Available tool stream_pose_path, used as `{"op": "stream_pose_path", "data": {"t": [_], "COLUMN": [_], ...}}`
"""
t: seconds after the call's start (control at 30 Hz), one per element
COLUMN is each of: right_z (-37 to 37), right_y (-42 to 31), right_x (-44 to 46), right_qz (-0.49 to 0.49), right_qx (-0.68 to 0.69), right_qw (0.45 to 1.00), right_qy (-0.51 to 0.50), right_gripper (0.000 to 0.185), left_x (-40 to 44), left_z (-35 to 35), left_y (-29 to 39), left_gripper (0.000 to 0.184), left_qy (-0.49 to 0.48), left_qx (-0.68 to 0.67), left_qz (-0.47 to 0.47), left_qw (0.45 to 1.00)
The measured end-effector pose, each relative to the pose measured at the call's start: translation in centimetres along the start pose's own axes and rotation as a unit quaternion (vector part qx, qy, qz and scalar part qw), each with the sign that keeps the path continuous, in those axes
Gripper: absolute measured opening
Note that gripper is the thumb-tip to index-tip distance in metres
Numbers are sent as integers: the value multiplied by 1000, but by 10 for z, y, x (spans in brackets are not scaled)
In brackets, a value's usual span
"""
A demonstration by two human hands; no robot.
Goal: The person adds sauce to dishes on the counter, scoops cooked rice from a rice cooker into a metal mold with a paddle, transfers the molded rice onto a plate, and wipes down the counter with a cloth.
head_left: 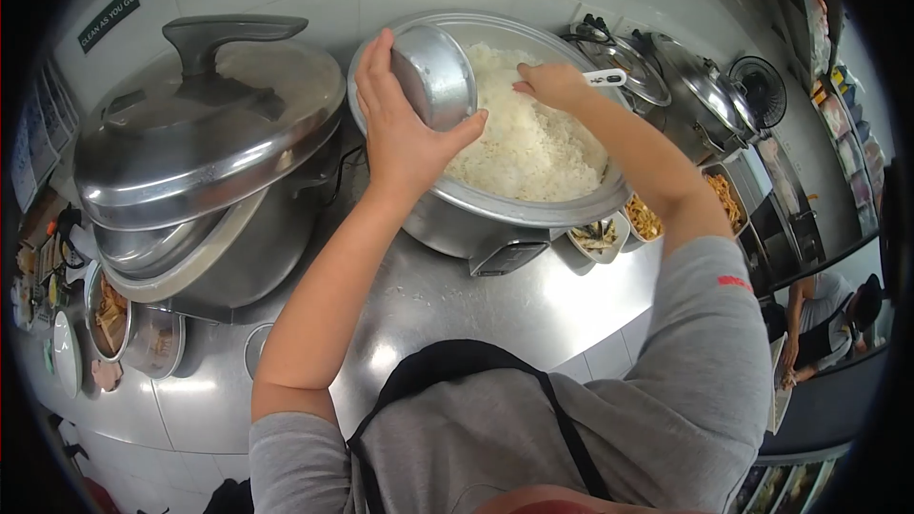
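Observation:
A large metal cooker (457, 228) full of white rice (543, 148) stands on the steel counter. My left hand (400, 133) grips a small metal bowl (435, 76), tilted on its side over the left part of the cooker. Above the rice at the right, my right hand (552, 86) is closed round a white-handled utensil (606, 78). The handle's end sticks out behind the hand; the utensil's other end cannot be made out against the rice.
A second cooker with a domed lid (228, 124) stands at the left. Food dishes (598, 236) sit right of the rice cooker, near lidded pots (695, 86). More containers (155, 343) are at the lower left. A co-worker (828, 324) is at the far right.

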State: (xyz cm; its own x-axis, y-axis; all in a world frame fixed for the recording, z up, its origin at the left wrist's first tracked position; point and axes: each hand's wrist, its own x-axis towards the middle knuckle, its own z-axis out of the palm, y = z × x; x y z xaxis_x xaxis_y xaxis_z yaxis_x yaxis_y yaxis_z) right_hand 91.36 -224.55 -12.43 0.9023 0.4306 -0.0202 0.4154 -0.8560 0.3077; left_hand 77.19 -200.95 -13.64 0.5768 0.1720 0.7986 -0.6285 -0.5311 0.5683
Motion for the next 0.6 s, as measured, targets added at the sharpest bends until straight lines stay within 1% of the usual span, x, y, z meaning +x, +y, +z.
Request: {"op": "stream_pose_path", "data": {"t": [0.03,0.07,0.13,0.17,0.23,0.27,0.33,0.37,0.47,0.5,0.57,0.6], "right_z": [-13,-26,-42,-36,-19,-4,32,41,47,48,37,42], "right_y": [0,-5,-13,-1,33,42,51,41,38,36,24,24], "right_x": [-1,1,8,17,60,78,104,106,99,96,84,81], "right_qz": [-33,-34,9,10,71,68,119,150,109,110,106,105], "right_qx": [-14,-14,-42,-40,-18,-15,12,40,62,61,151,149], "right_qw": [999,999,999,999,990,991,987,981,983,983,982,982], "right_qy": [-11,-8,-33,-35,117,118,111,119,138,134,48,47], "right_gripper": [36,36,33,33,32,32,38,40,41,41,39,39], "left_x": [2,1,-1,-2,0,0,0,2,2,1,0,0], "left_z": [-1,-1,0,0,-1,-1,1,1,0,2,2,1], "left_y": [0,0,1,2,0,-1,-1,-2,-3,-2,-2,-1], "left_gripper": [105,105,105,106,106,106,106,106,107,107,106,106], "left_qy": [4,3,2,5,12,9,4,7,5,6,4,4], "left_qx": [4,-3,-13,-14,-8,-5,-1,-2,-3,-7,6,23], "left_qz": [3,-5,-17,-17,-16,-17,-20,-21,-19,-13,-11,-6], "left_qw": [1000,1000,1000,1000,1000,1000,1000,1000,1000,1000,1000,1000]}}
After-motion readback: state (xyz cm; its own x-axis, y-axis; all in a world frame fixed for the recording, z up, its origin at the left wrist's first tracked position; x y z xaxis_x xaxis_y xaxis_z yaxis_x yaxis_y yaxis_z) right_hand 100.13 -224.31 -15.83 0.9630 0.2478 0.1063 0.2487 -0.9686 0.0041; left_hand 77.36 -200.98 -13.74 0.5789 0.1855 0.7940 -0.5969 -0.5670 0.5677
